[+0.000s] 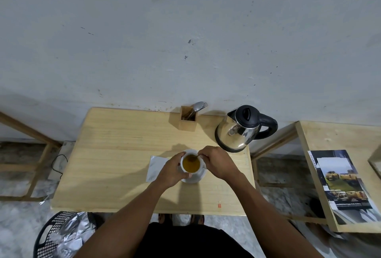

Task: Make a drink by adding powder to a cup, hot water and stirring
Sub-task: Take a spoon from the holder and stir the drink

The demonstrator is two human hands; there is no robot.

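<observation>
Amber liquid is filling the cup (191,164) on its saucer (195,178), mid-tabletop (115,154); the left hand (172,172) is wrapping it while the right hand (217,163) is pinching the spoon (194,157), stirring. Powder and water look done; only stirring seems left.

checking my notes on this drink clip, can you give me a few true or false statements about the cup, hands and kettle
1. The left hand holds the side of the cup. True.
2. The cup is empty. False: it holds a yellow-brown liquid.
3. The right hand holds a spoon dipped into the cup. True.
4. The kettle is tipped over the cup, pouring. False: it stands upright on the table, apart from the cup, with no hand on it.
5. The cup sits on a saucer. True.
6. The wooden holder is empty. False: cutlery stands in it.
</observation>
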